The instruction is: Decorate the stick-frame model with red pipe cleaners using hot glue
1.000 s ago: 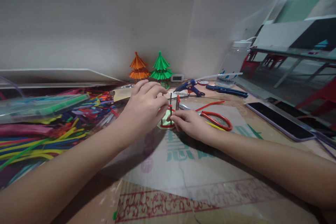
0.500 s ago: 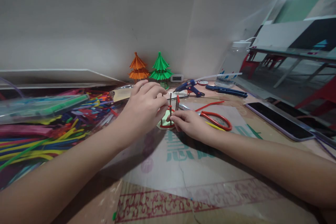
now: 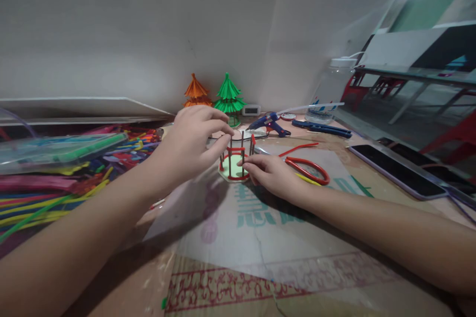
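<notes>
A small straw model (image 3: 233, 162) with a pale green base, a red ring and thin dark upright posts stands on the table ahead of me. My left hand (image 3: 191, 141) hovers just left of and above it, fingers curled with the fingertips near the post tops, apparently not touching. My right hand (image 3: 269, 173) rests on the table at the model's right side, its fingertips pressed against the base edge.
A pile of coloured straws (image 3: 67, 178) fills the left. Red scissors (image 3: 307, 168), a blue glue gun (image 3: 268, 123), blue pliers (image 3: 322, 129), a phone (image 3: 396, 171), a plastic jar (image 3: 329, 90), and orange (image 3: 196, 91) and green (image 3: 227, 95) paper pagodas lie beyond.
My left hand has lifted off the model and drawn back to the left, uncovering its posts and red ring. My right hand stays at the base.
</notes>
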`<state>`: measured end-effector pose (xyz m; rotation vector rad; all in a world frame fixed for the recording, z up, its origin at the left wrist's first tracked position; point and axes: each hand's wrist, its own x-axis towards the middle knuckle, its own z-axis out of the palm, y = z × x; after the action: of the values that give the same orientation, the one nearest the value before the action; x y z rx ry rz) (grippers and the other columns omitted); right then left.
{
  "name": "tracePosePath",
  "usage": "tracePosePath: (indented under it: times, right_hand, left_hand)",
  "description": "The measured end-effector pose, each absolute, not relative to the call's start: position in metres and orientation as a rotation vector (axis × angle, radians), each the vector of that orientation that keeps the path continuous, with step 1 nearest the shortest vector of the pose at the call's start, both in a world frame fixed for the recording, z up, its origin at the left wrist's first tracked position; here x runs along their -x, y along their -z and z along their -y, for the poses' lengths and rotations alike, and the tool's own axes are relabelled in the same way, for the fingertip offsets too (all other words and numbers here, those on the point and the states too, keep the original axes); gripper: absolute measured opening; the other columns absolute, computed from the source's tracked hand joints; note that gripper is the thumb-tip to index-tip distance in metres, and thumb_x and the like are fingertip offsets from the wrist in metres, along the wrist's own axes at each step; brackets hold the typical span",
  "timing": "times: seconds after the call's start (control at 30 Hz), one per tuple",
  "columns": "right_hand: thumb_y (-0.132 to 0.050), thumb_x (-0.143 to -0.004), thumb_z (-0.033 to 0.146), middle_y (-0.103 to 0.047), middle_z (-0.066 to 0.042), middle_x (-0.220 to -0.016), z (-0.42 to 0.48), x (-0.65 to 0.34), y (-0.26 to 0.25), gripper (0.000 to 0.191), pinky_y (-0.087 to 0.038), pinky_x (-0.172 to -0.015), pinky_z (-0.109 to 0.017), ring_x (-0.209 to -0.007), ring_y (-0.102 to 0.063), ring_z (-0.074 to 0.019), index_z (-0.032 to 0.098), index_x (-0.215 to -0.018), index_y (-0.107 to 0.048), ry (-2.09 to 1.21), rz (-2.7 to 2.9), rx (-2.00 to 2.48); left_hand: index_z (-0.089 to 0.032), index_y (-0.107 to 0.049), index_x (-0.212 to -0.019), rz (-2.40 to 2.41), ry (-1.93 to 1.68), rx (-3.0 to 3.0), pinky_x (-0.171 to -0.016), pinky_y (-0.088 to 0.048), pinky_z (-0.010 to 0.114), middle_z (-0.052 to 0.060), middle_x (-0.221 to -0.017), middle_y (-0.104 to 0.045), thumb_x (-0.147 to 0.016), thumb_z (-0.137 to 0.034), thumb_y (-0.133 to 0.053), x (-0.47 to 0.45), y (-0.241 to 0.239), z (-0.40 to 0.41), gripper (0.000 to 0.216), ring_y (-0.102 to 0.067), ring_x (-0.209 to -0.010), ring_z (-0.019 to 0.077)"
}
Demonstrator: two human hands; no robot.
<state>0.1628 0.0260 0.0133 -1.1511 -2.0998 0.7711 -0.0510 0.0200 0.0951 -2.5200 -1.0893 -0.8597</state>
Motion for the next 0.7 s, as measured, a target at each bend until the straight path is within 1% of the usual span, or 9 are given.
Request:
tracePosePath:
  times: [0.13, 0.37, 0.53, 0.7]
  right_hand:
    - [-0.052, -0.097, 0.029, -0.06, 0.002, -0.06, -0.026, -0.162, -0.015, 0.025, -0.039, -0.062, -0.026, -0.058, -0.054, -0.0126, 0.017, -0.085, -0.07, -0.755, 2.105, 1.172]
    - [-0.053, -0.097, 0.027, -0.061, 0.002, -0.061, -0.026, -0.162, -0.017, 0.025, -0.037, -0.062, -0.025, -0.06, -0.054, -0.0121, 0.017, -0.078, -0.067, -0.752, 2.124, 1.163]
    - [-0.053, -0.097, 0.028, -0.059, 0.002, -0.059, -0.027, -0.161, -0.017, 0.029, -0.037, -0.062, -0.025, -0.059, -0.053, -0.012, 0.017, -0.073, -0.065, -0.757, 2.125, 1.169]
    - [-0.053, -0.097, 0.029, -0.059, 0.003, -0.058, -0.028, -0.162, -0.014, 0.026, -0.037, -0.063, -0.025, -0.059, -0.054, -0.0125, 0.018, -0.077, -0.066, -0.758, 2.124, 1.152]
  left_hand:
    - [-0.022, -0.075, -0.1, 1.092, 0.877, 2.61, -0.101, -0.044, 0.046, 0.008, -0.117, -0.07, -0.093, -0.03, -0.052, 0.052, -0.093, -0.025, 0.026, -0.062, -0.114, 0.0263]
    - [-0.021, -0.07, -0.107, 1.012, 0.724, 2.662, -0.099, -0.043, 0.046, 0.01, -0.121, -0.066, -0.089, -0.032, -0.063, 0.048, -0.084, -0.024, 0.022, -0.058, -0.118, 0.0283]
    - [-0.022, -0.071, -0.095, 0.952, 0.738, 2.552, -0.099, -0.041, 0.047, 0.008, -0.117, -0.067, -0.091, -0.031, -0.062, 0.044, -0.078, -0.022, 0.013, -0.058, -0.114, 0.0281]
    - [-0.022, -0.072, -0.093, 0.901, 0.714, 2.466, -0.104, -0.039, 0.048, 0.008, -0.117, -0.069, -0.089, -0.024, -0.063, 0.04, -0.074, -0.02, 0.01, -0.057, -0.116, 0.0283]
